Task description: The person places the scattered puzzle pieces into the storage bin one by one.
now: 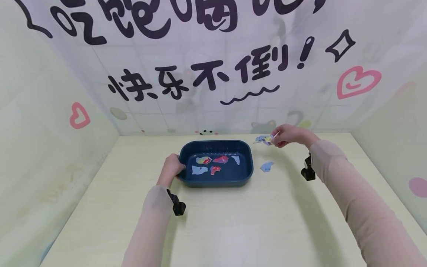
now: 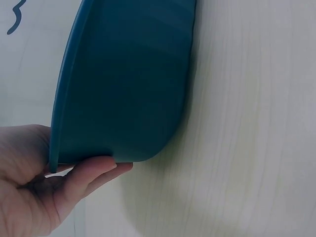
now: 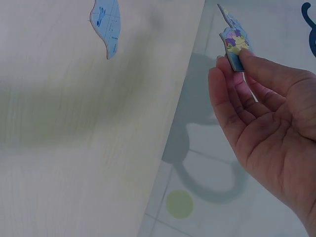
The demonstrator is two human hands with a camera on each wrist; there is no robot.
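A dark blue rectangular tray (image 1: 215, 184) sits on the table with several printed cardboard puzzle pieces lying flat in it, among them a red one (image 1: 215, 170) and a pale blue one (image 1: 199, 170). My left hand (image 1: 172, 165) grips the tray's left end, fingers against the outer wall (image 2: 123, 89) in the left wrist view. Near the back wall, my right hand (image 1: 287, 135) pinches a blue, purple and yellow puzzle piece (image 3: 236, 42) between thumb and fingers. Another blue piece shows just behind it; whether the two touch I cannot tell.
A light blue puzzle piece (image 1: 266, 167) lies on the pale wooden table (image 1: 230, 226), right of the tray. The back wall (image 1: 197, 115), with large black lettering, rises at the table's far edge. Pale side walls (image 1: 50, 155) stand left and right.
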